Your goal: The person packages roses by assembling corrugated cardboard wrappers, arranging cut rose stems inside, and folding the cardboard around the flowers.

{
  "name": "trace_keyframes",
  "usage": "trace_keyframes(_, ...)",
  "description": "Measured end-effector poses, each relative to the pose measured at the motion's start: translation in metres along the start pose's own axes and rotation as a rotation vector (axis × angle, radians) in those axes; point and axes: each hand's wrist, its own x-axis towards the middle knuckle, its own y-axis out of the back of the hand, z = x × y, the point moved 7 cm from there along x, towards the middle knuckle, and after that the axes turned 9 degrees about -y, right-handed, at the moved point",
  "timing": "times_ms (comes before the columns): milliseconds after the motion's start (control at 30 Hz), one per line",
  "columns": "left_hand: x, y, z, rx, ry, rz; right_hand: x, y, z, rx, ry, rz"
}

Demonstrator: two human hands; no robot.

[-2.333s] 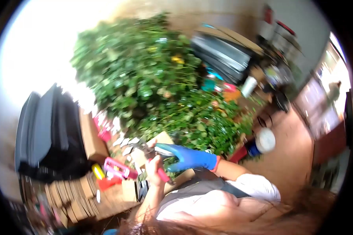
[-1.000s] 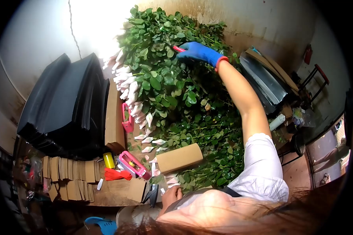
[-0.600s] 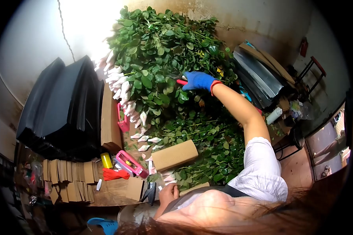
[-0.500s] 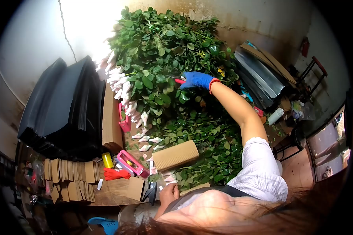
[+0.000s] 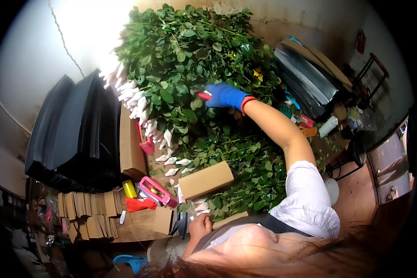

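"Where did we have the red-handled tool (image 5: 204, 96)?"

"In our gloved right hand (image 5: 227, 96), fingers closed round it, over the leafy stems (image 5: 185, 60) toward the far side, their white-wrapped ends (image 5: 139, 104) to the left."

"And our left hand (image 5: 201, 225)?"

"At the near side, fingers curled — we couldn't tell whether they held anything."

"Best handling?"

"A light wrist, we judged, staying clear of those white-wrapped ends."

"Any change?"

"A second earlier our right hand reached farther away — it had since come nearer."

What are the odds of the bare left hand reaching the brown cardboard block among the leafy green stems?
Probably yes: the bare left hand is close to the brown cardboard block, and nothing covers its upper face.
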Motion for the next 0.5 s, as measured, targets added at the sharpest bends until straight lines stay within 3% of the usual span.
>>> trace_keyframes(200, -0.001, 0.001, 0.005, 0.000, 0.074, 0.026, -0.071, -0.035, 0.032, 0.058, 0.017, -0.207)
trace_keyframes(300, 0.001, 0.000, 0.004, 0.045, 0.061, 0.003, -0.077, -0.039, 0.041, 0.190, 0.072, -0.174)
trace_keyframes(333, 0.001, -0.001, 0.005, 0.040, 0.077, -0.001, -0.080, -0.026, 0.039, 0.231, 0.051, -0.038)
trace_keyframes(400, 0.003, 0.003, 0.011, 0.020, 0.045, 0.004, -0.071, -0.004, 0.031, 0.263, -0.025, -0.018)
trace_keyframes(500, 0.002, 0.001, 0.010, 0.041, 0.027, -0.013, -0.028, -0.003, 0.034, 0.108, -0.015, 0.064)
